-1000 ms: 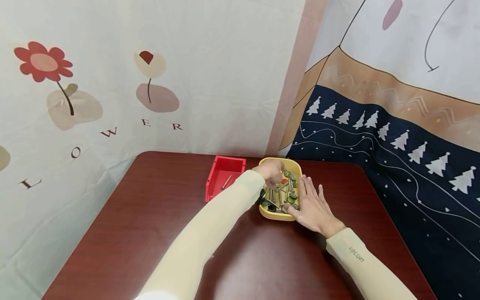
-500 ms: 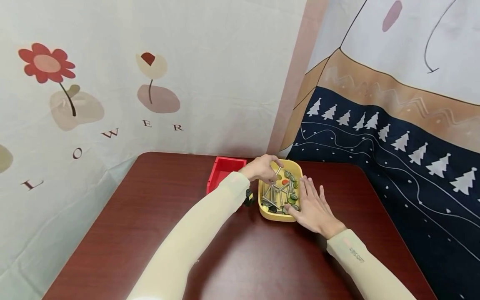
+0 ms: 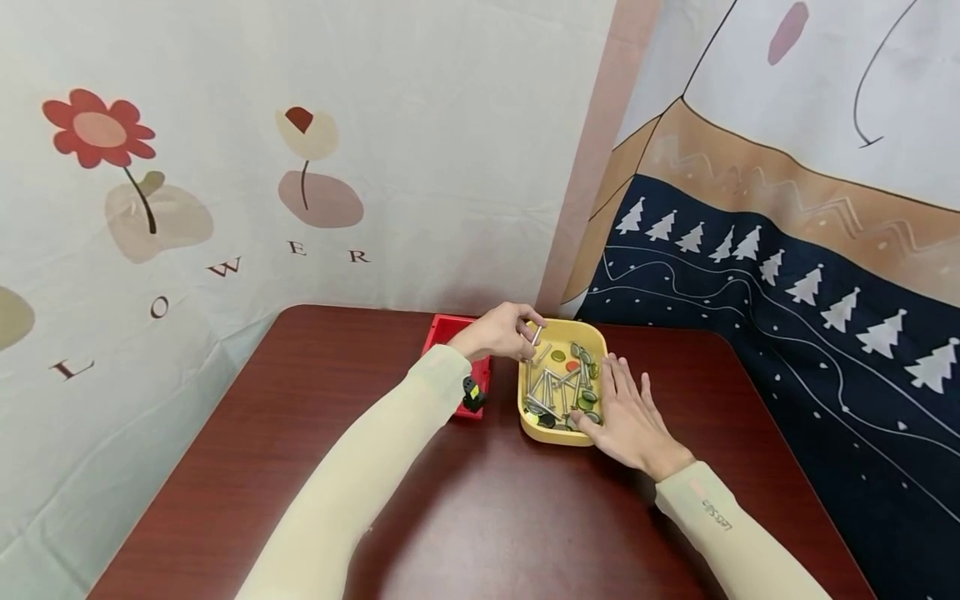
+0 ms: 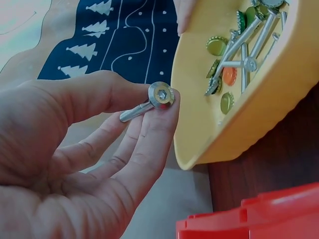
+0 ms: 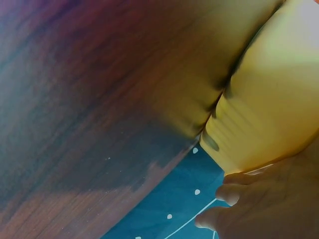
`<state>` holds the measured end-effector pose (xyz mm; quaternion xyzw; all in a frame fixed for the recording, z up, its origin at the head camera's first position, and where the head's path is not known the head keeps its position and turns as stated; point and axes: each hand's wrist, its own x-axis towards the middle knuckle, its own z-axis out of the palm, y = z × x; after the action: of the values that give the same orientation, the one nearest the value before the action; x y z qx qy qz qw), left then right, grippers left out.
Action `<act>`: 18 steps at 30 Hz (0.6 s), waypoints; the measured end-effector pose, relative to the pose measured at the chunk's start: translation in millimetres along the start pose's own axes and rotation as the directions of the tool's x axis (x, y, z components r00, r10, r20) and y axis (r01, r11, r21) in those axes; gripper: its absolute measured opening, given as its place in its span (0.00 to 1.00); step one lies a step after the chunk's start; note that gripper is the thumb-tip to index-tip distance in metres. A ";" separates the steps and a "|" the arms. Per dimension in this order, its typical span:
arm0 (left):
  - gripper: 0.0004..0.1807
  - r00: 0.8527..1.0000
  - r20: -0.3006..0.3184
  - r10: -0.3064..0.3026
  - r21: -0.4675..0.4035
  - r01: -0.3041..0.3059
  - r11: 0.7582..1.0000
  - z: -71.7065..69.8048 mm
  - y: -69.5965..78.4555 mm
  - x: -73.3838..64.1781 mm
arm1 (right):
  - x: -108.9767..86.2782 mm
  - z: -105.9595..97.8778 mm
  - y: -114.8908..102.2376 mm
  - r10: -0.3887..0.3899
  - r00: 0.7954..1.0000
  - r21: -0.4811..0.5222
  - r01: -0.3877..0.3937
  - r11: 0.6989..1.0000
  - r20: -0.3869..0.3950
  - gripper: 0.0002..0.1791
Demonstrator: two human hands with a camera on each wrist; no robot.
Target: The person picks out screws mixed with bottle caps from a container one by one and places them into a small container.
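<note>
My left hand (image 3: 497,332) pinches a silver hex-socket bolt (image 4: 161,95) between thumb and fingers, its round head facing the left wrist camera. In the head view this hand is raised over the left rim of a yellow tub (image 3: 561,435), partly covering the red bin beside it. The tub holds several long silver bolts (image 4: 259,37) and bottle caps, among them green ones and an orange cap (image 4: 230,75). My right hand (image 3: 636,427) lies along the tub's right side with straight fingers, thumb over the front corner. The right wrist view shows its fingers against the yellow wall.
The red bin (image 3: 444,325) stands just left of the tub on the dark red-brown table (image 3: 315,383). A small black device (image 3: 472,395) hangs under the left wrist. Behind the table's far edge are a flower-print cloth (image 3: 420,167) and a navy tree-patterned cloth (image 3: 750,317).
My left hand has come up out of the tub with a bolt and moved left toward the red bin. My right hand has stayed at the tub's right side.
</note>
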<state>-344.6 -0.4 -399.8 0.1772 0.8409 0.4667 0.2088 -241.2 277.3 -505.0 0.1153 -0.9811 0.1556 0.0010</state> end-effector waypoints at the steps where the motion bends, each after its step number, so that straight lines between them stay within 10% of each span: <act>1: 0.31 1.000 0.001 0.003 -0.007 -0.003 1.000 -1.5 -0.6 -0.9 | 0.1 -0.2 -0.1 0.001 1.000 0.000 -0.001 1.000 0.000 0.64; 18: 0.32 0.998 -0.063 -0.001 -0.012 0.000 1.000 -31.0 -23.6 -20.0 | 0.1 0.2 -1.1 0.006 1.000 -0.008 -0.006 1.000 0.000 0.64</act>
<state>-346.1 -44.2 -401.5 0.1607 0.8443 0.4772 0.1833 -241.1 276.2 -504.9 0.1123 -0.9820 0.1516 0.0011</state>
